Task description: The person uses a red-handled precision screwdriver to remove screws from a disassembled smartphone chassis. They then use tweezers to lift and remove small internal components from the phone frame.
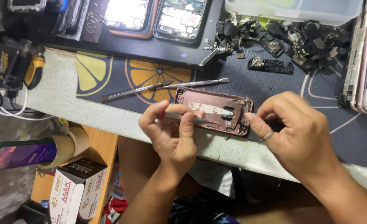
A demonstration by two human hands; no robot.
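So the left hand [171, 132] is pinching a thin metal tool [179, 116] with a red bit near the grip, fingers [188, 124] clenched around it, and the tip is laid over the inside of a pink phone shell [214, 110]. The shell lies face-open near the front edge of the counter [67, 103], on a dark mat with orange and lemon slice prints [150, 74]. The right hand [293, 128] has a ring on one finger and grips the right end of the shell, fingers curled tight on its edge.

Just behind the shell sit two more metal pry tools [162, 86], lying almost flat in a line, apart from the hands. Further back there's a heap of small black phone parts [283, 37] and a clear plastic box [291, 10]. A few opened phones [154, 16] lie on a dark tray at the top. A stack of phone frames [365, 58] is on the far right.

Down left, below the counter, there's a roll of tape [69, 145] and a cardboard box [77, 191].
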